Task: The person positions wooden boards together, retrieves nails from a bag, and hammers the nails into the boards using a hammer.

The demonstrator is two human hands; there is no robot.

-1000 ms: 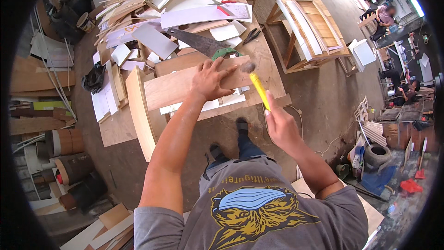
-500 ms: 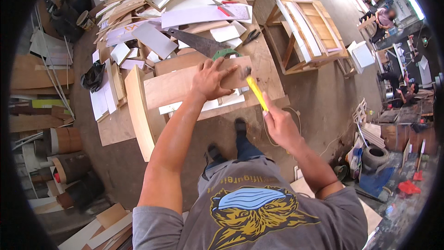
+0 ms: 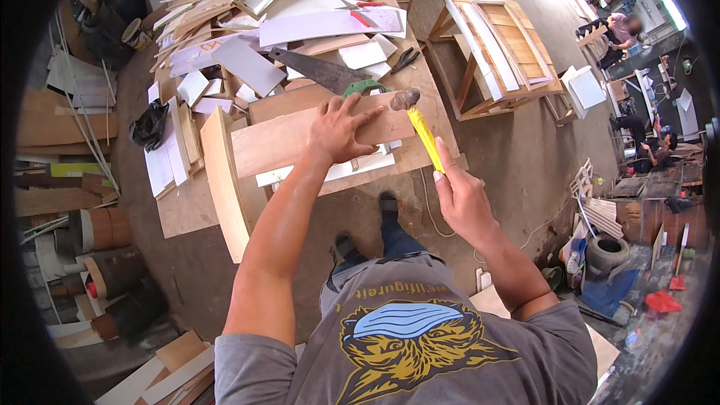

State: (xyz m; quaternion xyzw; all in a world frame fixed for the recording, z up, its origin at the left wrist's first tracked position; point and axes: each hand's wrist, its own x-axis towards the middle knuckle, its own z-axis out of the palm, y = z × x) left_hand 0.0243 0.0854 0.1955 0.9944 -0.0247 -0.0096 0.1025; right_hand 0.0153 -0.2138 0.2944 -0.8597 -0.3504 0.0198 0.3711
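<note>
My left hand [image 3: 340, 130] lies with fingers spread on a light brown wooden board [image 3: 270, 139], pressing on its upper face. In my right hand [image 3: 466, 199] is a hammer [image 3: 426, 139] with a yellow handle and a dull grey head. The hammer head is at the right end of the board; whether it touches the wood I cannot tell. A curved pale wooden panel [image 3: 225, 184] stands at the board's left end. White strips [image 3: 341, 172] show under the board's near edge. Just beyond lies a handsaw [image 3: 319, 71] with a green handle.
Wood offcuts [image 3: 202, 37] are heaped across the far part of the worktable [image 3: 184, 214]. Pliers [image 3: 406, 60] lie near its right edge. A wooden frame stand [image 3: 487, 60] is at the far right. Two people [image 3: 622, 34] sit farther off. A cable [image 3: 431, 210] runs along the floor.
The hammer head has shifted slightly right and looks sharper than before. My right hand has moved a little right and nearer to me. My left hand stays on the board.
</note>
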